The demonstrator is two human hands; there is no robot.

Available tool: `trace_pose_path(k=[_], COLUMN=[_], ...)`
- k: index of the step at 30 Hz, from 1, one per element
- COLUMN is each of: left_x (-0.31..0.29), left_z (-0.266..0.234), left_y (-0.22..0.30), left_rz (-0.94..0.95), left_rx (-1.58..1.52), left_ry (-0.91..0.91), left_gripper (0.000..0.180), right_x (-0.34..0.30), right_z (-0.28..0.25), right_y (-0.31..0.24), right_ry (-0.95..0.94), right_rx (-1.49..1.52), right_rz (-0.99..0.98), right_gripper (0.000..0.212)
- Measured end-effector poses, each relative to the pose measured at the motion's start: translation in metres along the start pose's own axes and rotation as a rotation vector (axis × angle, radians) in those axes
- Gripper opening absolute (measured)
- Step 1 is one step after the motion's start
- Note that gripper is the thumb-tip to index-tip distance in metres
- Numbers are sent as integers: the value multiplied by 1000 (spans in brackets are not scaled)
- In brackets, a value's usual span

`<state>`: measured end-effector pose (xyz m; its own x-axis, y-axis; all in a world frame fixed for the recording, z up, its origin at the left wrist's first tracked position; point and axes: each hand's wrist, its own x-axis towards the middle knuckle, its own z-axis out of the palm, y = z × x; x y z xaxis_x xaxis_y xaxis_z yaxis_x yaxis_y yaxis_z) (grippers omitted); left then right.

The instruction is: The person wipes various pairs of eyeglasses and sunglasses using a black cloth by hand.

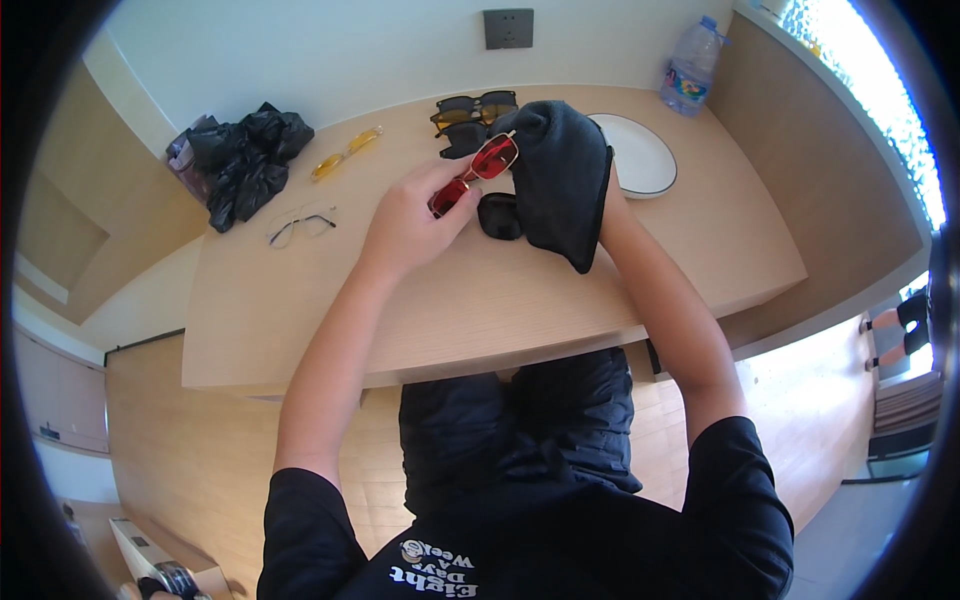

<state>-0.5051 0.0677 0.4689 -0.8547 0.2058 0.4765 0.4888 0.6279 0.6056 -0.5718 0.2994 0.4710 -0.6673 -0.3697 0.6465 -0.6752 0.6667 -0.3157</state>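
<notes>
Head view: across the desk point(275, 330), left to right: left hand point(412, 215), red glasses point(494, 157), dark cloth pouch point(562, 170), right hand point(613, 190).
Black plastic bag point(245, 155): bunched up, far-left corner of desk.
Wire-frame glasses point(303, 222): near left edge, well apart from left hand.
Yellow glasses point(347, 153): toward far edge, right of the bag.
Left hand, state: closed on red glasses, fingers and thumb pinching around the near-left lens.
Red glasses, axis: slanted, near-left end in the left hand, other end pointing at far edge and right, at the pouch's left side. Touching the cloth or just in front: can't tell.
Nearer hand: left, it has them; right is on the far side of the cloth.
Dark sunglasses pile point(463, 138): middle of far edge, beyond the red glasses.
Loose dark sunglasses point(500, 216): mid-desk, just nearside of red glasses, partly behind pouch.
Pouch: draped at the right hand, pointed corner hanging toward near edge.
Right hand, state: only the wrist end shows; in or behind cloth, can't tell; grip can't tell.
White plate point(642, 155): right of pouch, partly hidden by it.
Water bottle point(690, 75): far-right corner, upright.
</notes>
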Motion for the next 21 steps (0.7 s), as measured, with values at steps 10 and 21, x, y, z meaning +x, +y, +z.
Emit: trace_pose_path(k=[10, 21], left_x=[-1, -93], left_z=[-33, -132], left_y=[-32, -92], left_rz=[-99, -239], left_rx=[-98, 277], left_ry=[136, -30], left_gripper=[35, 29], right_x=[12, 27], right_z=[-30, -16], right_y=[-32, 13], right_ry=[1, 567], right_rx=[516, -40], right_rz=[427, 0], right_gripper=[18, 42])
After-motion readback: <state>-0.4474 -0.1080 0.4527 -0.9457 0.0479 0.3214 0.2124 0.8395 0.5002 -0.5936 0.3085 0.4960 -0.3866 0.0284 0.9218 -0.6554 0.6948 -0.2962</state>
